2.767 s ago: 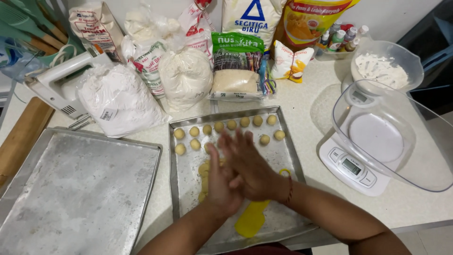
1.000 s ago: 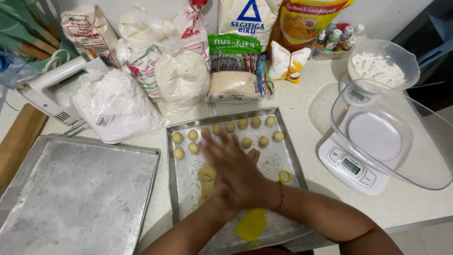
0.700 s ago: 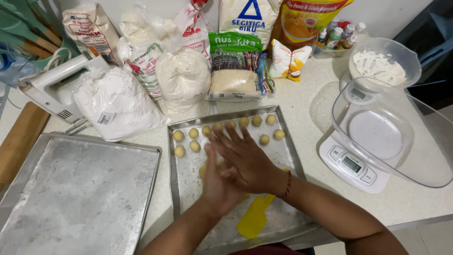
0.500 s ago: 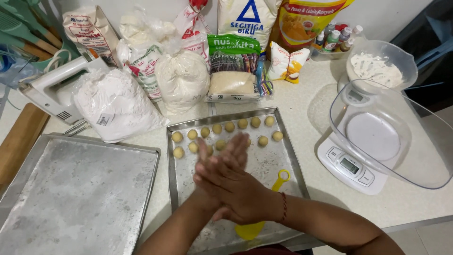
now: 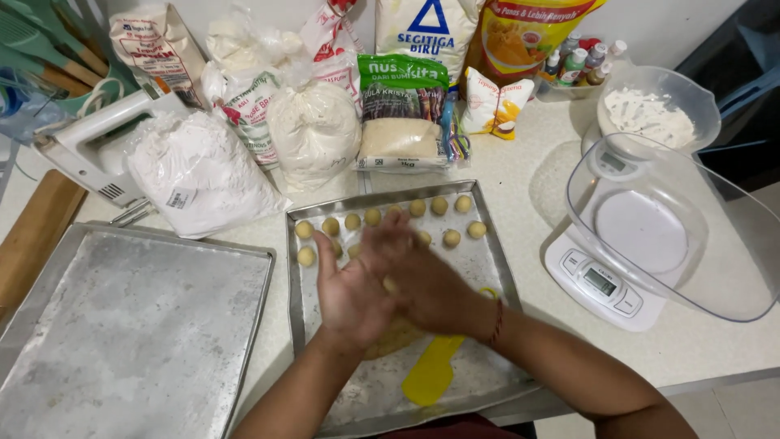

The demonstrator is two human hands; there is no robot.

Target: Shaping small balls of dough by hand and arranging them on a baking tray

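Counter [image 5: 520,175] fills the view. Biggest thing on it from my seat: the bare baking tray [image 5: 130,325] at lower left, floured, nothing on it. Next, the clear mixing bowl [image 5: 674,232] tilted over the white kitchen scale [image 5: 597,280] at right, with a smaller bowl of flour [image 5: 654,114] behind it. Back row is a wall of bags: white flour sack [image 5: 195,171], knotted clear bag of white powder [image 5: 315,130], green-topped sugar pack [image 5: 402,114], an orange pouch [image 5: 520,36], small bottles [image 5: 581,61] beside it. White hand mixer [image 5: 101,138] lies at left, next to a wooden board edge [image 5: 32,240]. Second tray [image 5: 496,244] sits centre, touching the bare one's right rim; dough balls [image 5: 443,206] run in a row along its far edge, a few more in a second row. Yellow scraper [image 5: 431,370] lies on the tray's near end, partly under my forearms. Hands block the tray's middle. Left hand [image 5: 349,289] is palm up, fingers straight and together, pointing away. Right hand [image 5: 422,276] lies across it palm down, fingers extended and slightly blurred, pressed onto the left palm. A sliver of dough piece [image 5: 390,284] shows between the palms; remaining dough lump [image 5: 394,337] peeks out just below the wrists. Red thread bracelet [image 5: 496,321] on the right wrist.
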